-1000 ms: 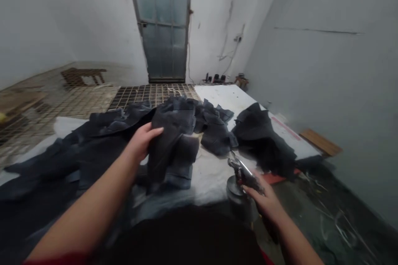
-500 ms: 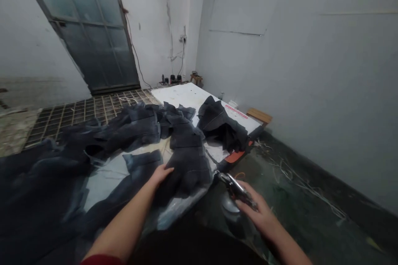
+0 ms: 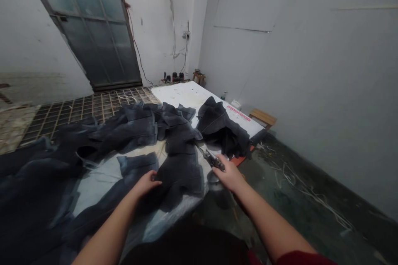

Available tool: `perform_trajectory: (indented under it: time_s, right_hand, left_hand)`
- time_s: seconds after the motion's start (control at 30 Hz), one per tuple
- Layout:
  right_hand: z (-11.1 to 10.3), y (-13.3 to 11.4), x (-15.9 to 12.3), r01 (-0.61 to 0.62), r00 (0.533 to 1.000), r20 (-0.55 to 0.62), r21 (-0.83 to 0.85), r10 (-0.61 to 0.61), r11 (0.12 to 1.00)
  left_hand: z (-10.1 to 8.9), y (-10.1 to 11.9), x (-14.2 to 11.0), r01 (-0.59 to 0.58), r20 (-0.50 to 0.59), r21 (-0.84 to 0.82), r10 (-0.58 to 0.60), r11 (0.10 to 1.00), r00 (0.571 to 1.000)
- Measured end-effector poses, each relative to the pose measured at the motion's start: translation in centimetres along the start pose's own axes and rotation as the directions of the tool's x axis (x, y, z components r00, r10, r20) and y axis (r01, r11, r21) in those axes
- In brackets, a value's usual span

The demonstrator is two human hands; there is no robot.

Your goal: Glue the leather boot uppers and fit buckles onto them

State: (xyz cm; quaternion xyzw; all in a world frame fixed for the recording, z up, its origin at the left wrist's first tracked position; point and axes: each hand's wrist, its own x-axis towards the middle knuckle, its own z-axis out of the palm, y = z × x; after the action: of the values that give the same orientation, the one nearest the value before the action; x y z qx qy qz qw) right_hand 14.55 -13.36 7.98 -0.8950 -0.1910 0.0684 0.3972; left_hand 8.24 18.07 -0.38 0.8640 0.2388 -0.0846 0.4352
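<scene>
Head camera view has the left hand [image 3: 144, 184] at the near edge of a flat, charcoal-coloured fabric piece [image 3: 183, 169], thumb and fingers close together; I cannot tell whether they pinch the cloth or only rest on it. To its right, the right hand [image 3: 230, 174] is closed around a silvery metal gun-shaped tool [image 3: 213, 160], a rounded grey cup [image 3: 213, 177] hanging below. The piece lies between the hands, over a pale, wrinkled plastic sheet [image 3: 174, 215]. If the left hand's contact is light, a tug could rumple the piece or drag the slick-looking sheet along with it. The cup hangs near the sheet's edge, so a low swing of the right hand could knock it there or snag cloth; a sharp tilt could spill whatever it may hold. Just beyond the tool, a dark crumpled fabric heap [image 3: 224, 126] sits close enough to be brushed by its front end. The right hand's fingers hide most of the tool's grip and any trigger, the cup blurs into the shadowed floor, and overlapping dark layers left of the left hand are hard to separate, some running out of frame.
</scene>
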Motion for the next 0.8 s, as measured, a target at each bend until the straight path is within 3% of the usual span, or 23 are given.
perform_trajectory:
  time_s: [0.2, 0.43, 0.63, 0.7, 0.8]
  right_hand:
    - [-0.5, -0.3, 1.4, 0.024, 1.000, 0.014, -0.017, -0.024, 1.000]
    - [-1.2, 1.1, -3.7, -0.036, 0.981, 0.190, -0.021, 0.039, 0.999]
    - [-2.0, 1.0, -7.1, 0.006, 0.917, 0.398, -0.013, 0.000, 1.000]
    - [-2.3, 1.1, -7.4, 0.012, 0.904, 0.428, -0.024, 0.000, 1.000]
    - [-2.6, 1.4, -7.1, -0.003, 0.919, 0.393, -0.067, 0.029, 0.998]
  left_hand:
    - [-0.7, 0.0, -0.3, 0.013, -0.002, 0.034, -0.013, 0.999, 1.000]
    - [-1.0, -0.1, -0.1, 0.003, 0.032, 0.037, -0.004, 0.999, 0.999]
    - [-0.5, -0.6, 0.1, 0.001, 0.020, 0.075, -0.003, 0.997, 1.000]
    - [-0.4, -0.8, 0.1, -0.003, 0.013, 0.084, 0.002, 0.996, 1.000]
    - [-0.2, -1.1, 0.0, -0.016, -0.003, 0.089, 0.016, 0.996, 1.000]
